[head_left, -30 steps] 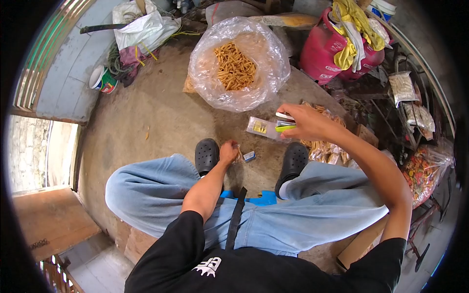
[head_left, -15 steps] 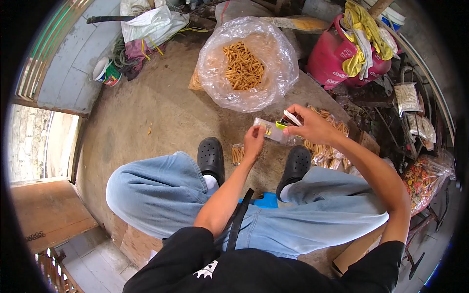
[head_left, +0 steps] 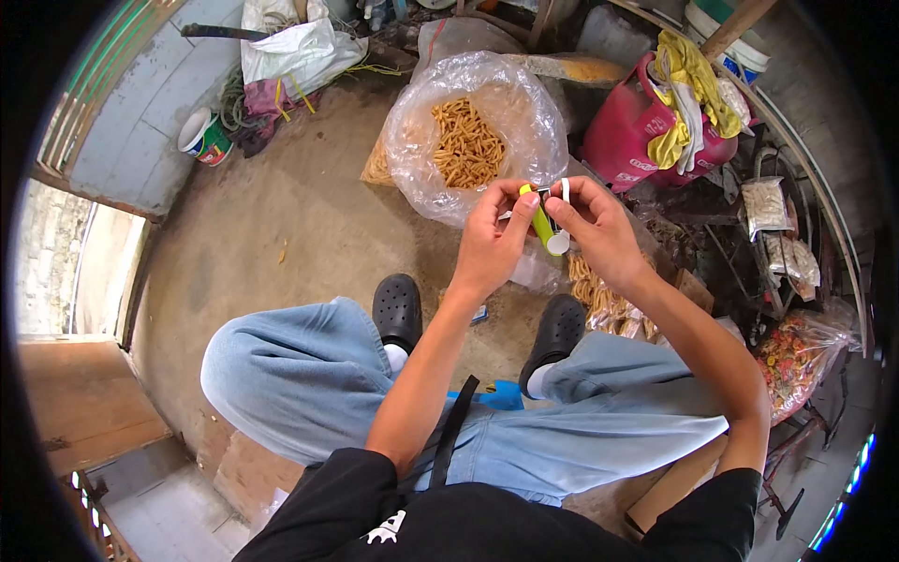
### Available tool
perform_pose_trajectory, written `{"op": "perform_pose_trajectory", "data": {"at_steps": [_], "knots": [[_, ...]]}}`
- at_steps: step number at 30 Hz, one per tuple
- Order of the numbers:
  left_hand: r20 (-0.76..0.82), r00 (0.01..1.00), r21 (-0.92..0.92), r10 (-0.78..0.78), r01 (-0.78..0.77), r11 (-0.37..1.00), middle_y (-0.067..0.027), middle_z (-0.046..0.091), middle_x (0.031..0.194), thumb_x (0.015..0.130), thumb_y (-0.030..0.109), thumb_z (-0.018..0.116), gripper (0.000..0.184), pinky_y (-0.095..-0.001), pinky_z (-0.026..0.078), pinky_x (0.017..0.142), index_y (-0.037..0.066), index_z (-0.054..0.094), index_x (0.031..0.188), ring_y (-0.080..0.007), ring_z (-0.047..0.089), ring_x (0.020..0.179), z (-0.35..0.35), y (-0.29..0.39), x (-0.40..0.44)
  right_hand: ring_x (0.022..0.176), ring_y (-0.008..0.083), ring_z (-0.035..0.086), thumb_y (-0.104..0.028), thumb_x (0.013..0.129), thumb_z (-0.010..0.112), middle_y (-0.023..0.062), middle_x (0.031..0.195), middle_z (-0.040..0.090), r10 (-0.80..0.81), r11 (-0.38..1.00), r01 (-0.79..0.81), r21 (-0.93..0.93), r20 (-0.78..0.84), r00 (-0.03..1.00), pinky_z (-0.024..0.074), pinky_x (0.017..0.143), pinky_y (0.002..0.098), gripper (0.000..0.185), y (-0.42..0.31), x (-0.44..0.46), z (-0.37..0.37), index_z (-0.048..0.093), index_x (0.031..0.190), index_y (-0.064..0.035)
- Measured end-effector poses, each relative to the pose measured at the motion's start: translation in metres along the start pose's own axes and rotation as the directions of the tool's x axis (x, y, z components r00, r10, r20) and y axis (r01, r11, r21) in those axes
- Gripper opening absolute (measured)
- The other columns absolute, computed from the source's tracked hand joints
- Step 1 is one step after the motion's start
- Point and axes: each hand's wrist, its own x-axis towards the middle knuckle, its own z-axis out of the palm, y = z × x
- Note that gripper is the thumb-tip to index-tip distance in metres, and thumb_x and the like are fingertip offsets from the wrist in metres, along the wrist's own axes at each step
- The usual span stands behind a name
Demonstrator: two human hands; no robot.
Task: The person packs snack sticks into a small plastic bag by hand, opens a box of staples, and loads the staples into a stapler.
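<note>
A green and white stapler [head_left: 546, 229] is held between both hands, spread apart at its upper end. My left hand [head_left: 493, 234] pinches the green side from the left. On the right, my right hand [head_left: 599, 229] has its fingers closed round the white arm. Just behind the hands stands a large clear plastic bag [head_left: 407, 140] with brown stick snacks [head_left: 468, 145] inside. Packed snack sticks [head_left: 604, 302] lie on the floor below my right hand. A small blue box [head_left: 480, 314] is partly hidden by my left forearm.
Black clogs [head_left: 397, 311] are on my feet on the concrete floor [head_left: 281, 201]. Pink gas cylinders [head_left: 623, 131] with yellow cloths stand at the back right. A bag of colourful snacks [head_left: 796, 361] is at the right. A small tub [head_left: 206, 138] stands at the back left.
My left hand has left the floor, passed by the clear packet and come up to the stapler. My right hand has raised the stapler, which is now spread open between both hands.
</note>
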Motion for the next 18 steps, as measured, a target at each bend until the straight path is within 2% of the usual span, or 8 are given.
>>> {"op": "perform_pose_trajectory", "data": {"at_steps": [3, 5, 7, 8, 10, 14, 16, 18], "knots": [[-0.015, 0.999, 0.128, 0.044, -0.042, 0.991, -0.0038, 0.06, 0.093, 0.096, 0.019, 0.054, 0.023, -0.0241, 0.051, 0.069, 0.0, 0.053, 0.108, -0.0083, 0.057, 0.083, 0.003, 0.013, -0.003, 0.085, 0.0064, 0.056, -0.02, 0.093, 0.06, 0.0014, 0.092, 0.061, -0.049, 0.998, 0.046, -0.053, -0.057, 0.997, 0.046, 0.076, 0.0234, 0.022, -0.005, 0.0, 0.008, 0.054, 0.105, -0.0028], [-0.018, 0.998, 0.208, 0.059, -0.054, 0.977, -0.0036, 0.058, 0.095, 0.097, 0.02, 0.052, 0.024, -0.0252, 0.051, 0.072, 0.0, 0.051, 0.109, -0.0085, 0.057, 0.084, 0.001, 0.018, -0.005, 0.086, 0.0083, 0.058, -0.022, 0.095, 0.057, 0.002, 0.094, 0.06, 0.013, 0.98, 0.019, 0.197, -0.159, 0.987, 0.0473, 0.078, 0.0254, 0.022, 0.0, 0.001, 0.012, 0.053, 0.107, -0.0038], [-0.158, 0.987, -0.017, 0.013, -0.016, 1.0, -0.0049, 0.056, 0.095, 0.098, 0.024, 0.049, 0.027, -0.0276, 0.055, 0.071, 0.0, 0.049, 0.11, -0.011, 0.059, 0.086, -0.003, 0.021, -0.005, 0.087, 0.0095, 0.058, -0.023, 0.095, 0.056, 0.0024, 0.095, 0.06, 0.033, 0.964, 0.012, 0.265, -0.166, 0.985, 0.0482, 0.079, 0.0268, 0.022, -0.007, 0.005, 0.006, 0.052, 0.107, -0.0046], [-0.162, 0.987, -0.026, 0.015, -0.019, 0.999, -0.0049, 0.056, 0.095, 0.098, 0.024, 0.049, 0.027, -0.0276, 0.055, 0.071, 0.0, 0.049, 0.11, -0.011, 0.059, 0.086, -0.005, 0.022, -0.005, 0.088, 0.0106, 0.059, -0.024, 0.096, 0.055, 0.0027, 0.096, 0.059, 0.056, 0.941, 0.007, 0.34, -0.175, 0.983, 0.0491, 0.08, 0.0282, 0.022, -0.012, 0.007, 0.004, 0.052, 0.107, -0.0054], [-0.169, 0.985, -0.014, 0.044, -0.047, 0.999, -0.0069, 0.055, 0.096, 0.099, 0.026, 0.045, 0.029, -0.0311, 0.058, 0.071, 0.0, 0.046, 0.113, -0.0144, 0.06, 0.089, -0.007, 0.022, -0.006, 0.09, 0.012, 0.059, -0.026, 0.096, 0.054, 0.0023, 0.096, 0.059, 0.048, 0.939, 0.012, 0.343, -0.167, 0.985, 0.0504, 0.081, 0.0313, 0.022, -0.017, 0.009, 0.004, 0.052, 0.106, -0.0062], [-0.278, 0.957, -0.091, 0.087, -0.116, 0.989, -0.0085, 0.054, 0.1, 0.099, 0.024, 0.045, 0.027, -0.0289, 0.057, 0.074, -0.001, 0.045, 0.111, -0.0128, 0.058, 0.089, -0.001, 0.024, -0.014, 0.095, 0.0166, 0.06, -0.03, 0.097, 0.05, 0.0064, 0.103, 0.061, 0.087, 0.933, -0.021, 0.358, -0.171, 0.981, 0.0501, 0.085, 0.0363, 0.026, -0.022, 0.012, 0.012, 0.052, 0.108, -0.0063], [-0.37, 0.92, -0.133, 0.128, -0.188, 0.973, -0.0112, 0.052, 0.106, 0.101, 0.024, 0.04, 0.029, -0.036, 0.057, 0.081, 0.0, 0.04, 0.118, -0.0187, 0.059, 0.097, 0.001, 0.021, -0.019, 0.099, 0.02, 0.061, -0.03, 0.098, 0.047, 0.0091, 0.106, 0.062, 0.119, 0.925, -0.039, 0.379, -0.19, 0.975, 0.0494, 0.086, 0.0385, 0.026, -0.021, 0.014, 0.018, 0.052, 0.109, -0.0065], [-0.416, 0.898, -0.137, 0.143, -0.218, 0.966, -0.0114, 0.052, 0.108, 0.101, 0.024, 0.039, 0.029, -0.0375, 0.056, 0.084, 0.001, 0.038, 0.119, -0.0197, 0.058, 0.1, 0.001, 0.016, -0.025, 0.102, 0.0228, 0.06, -0.031, 0.099, 0.044, 0.0106, 0.108, 0.061, 0.118, 0.865, 0.006, 0.502, -0.214, 0.97, 0.0495, 0.088, 0.0398, 0.027, -0.01, 0.019, 0.031, 0.051, 0.111, -0.0067]]}}
